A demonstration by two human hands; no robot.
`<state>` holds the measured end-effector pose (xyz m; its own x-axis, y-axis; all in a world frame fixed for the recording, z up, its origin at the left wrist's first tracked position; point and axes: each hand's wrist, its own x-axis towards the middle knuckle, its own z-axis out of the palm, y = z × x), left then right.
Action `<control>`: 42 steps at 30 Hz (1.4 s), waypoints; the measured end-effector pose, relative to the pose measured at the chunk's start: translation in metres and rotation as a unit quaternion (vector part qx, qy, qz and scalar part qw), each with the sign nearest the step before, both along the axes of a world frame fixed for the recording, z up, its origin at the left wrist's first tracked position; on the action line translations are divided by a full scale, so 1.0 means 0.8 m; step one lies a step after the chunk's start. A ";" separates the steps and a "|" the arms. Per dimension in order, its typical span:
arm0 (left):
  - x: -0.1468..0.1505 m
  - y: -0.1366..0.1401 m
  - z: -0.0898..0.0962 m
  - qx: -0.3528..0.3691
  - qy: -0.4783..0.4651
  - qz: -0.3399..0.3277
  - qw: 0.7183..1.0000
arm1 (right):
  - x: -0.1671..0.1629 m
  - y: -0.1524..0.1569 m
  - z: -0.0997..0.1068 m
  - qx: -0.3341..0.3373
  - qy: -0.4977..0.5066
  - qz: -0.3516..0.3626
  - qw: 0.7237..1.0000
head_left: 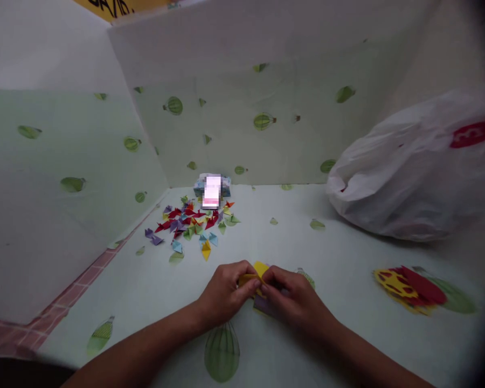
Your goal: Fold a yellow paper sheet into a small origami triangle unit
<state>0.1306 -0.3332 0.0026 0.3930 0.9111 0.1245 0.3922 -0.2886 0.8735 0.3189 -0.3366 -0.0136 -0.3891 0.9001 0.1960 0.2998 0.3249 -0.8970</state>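
Note:
Near the middle front of the table, my left hand (231,288) and my right hand (291,295) meet on a small piece of folded yellow paper (248,278). Thumbs and fingertips of both hands pinch it, and the fingers hide part of it. Behind the fingers shows another bit of yellow paper (261,267); I cannot tell whether it belongs to the same piece. Beneath my right hand lies a purple sheet of paper (265,307) with a yellow edge, mostly covered.
A heap of colourful folded paper pieces (192,221) lies at the back left, before a phone (212,191) leaning on a small box (226,186). At right sit a bulging white plastic bag (404,172) and red and yellow paper cut-outs (408,288). Walls rise behind and left.

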 end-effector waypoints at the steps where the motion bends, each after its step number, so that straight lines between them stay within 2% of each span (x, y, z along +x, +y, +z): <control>1: 0.000 0.000 -0.002 -0.016 -0.018 -0.001 1.000 | 0.000 -0.001 0.000 -0.008 0.001 -0.005 1.000; 5: 0.002 0.000 -0.010 -0.138 -0.169 -0.008 0.976 | 0.001 -0.005 -0.002 -0.043 0.041 -0.039 0.997; 7: 0.003 0.001 -0.013 -0.159 -0.190 -0.014 0.969 | 0.000 -0.006 -0.003 -0.056 0.059 -0.037 0.996; 13: -0.002 0.001 -0.005 -0.063 -0.067 0.004 0.996 | -0.002 -0.005 -0.004 -0.059 0.040 -0.009 0.997; 16: -0.004 0.001 -0.002 -0.053 -0.034 -0.011 0.998 | -0.001 -0.005 -0.006 -0.069 0.062 -0.011 0.996; 19: -0.002 0.002 -0.007 -0.099 -0.089 -0.022 0.991 | -0.001 -0.006 -0.008 -0.094 0.093 -0.021 0.991; 23: 0.001 0.001 -0.016 -0.183 -0.200 -0.044 0.962 | -0.005 -0.008 -0.009 -0.119 0.139 -0.043 0.982; 31: -0.001 0.001 -0.013 -0.145 -0.132 -0.020 0.980 | -0.010 -0.007 -0.003 -0.160 0.175 -0.032 0.971; 37: 0.002 0.001 -0.014 -0.194 -0.195 -0.023 0.961 | -0.009 -0.007 -0.002 -0.184 0.183 -0.048 0.965; 42: 0.003 0.000 -0.011 -0.187 -0.188 0.003 0.964 | -0.008 -0.009 -0.002 -0.195 0.194 -0.047 0.960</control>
